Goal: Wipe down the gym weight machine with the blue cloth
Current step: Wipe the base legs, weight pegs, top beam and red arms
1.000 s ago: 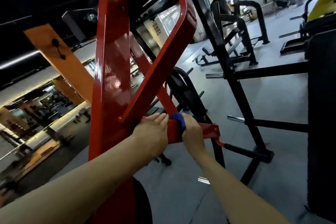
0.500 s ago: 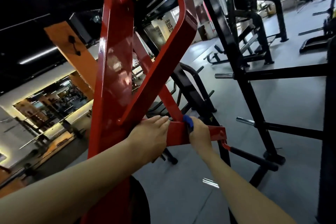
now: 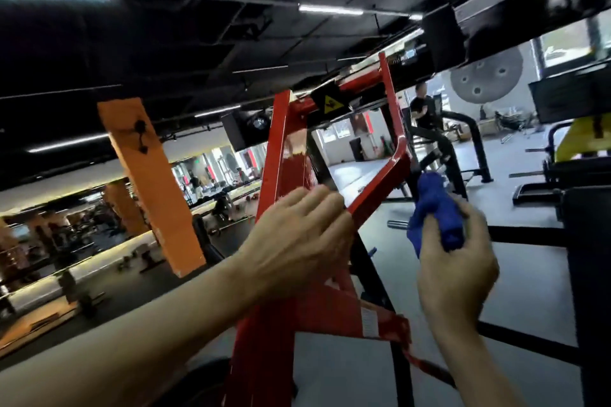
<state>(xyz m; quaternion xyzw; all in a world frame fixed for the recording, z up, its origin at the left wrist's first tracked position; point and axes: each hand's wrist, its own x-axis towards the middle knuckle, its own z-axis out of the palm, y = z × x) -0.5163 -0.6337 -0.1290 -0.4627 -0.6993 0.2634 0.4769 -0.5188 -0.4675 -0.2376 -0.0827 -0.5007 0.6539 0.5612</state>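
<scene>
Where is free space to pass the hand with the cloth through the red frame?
The opening between the red upright and the bent red bar is free above the left hand. Lower, the bars cross and it is crowded. The right hand holds the blue cloth outside.

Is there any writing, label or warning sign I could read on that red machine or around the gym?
No words can be read here.
Yellow triangular warning sticker at the top of the red steel machine frame: a pictogram only, too blurred to make out.
White label on the frame's lower red crossbar: print too small and blurred.
</scene>
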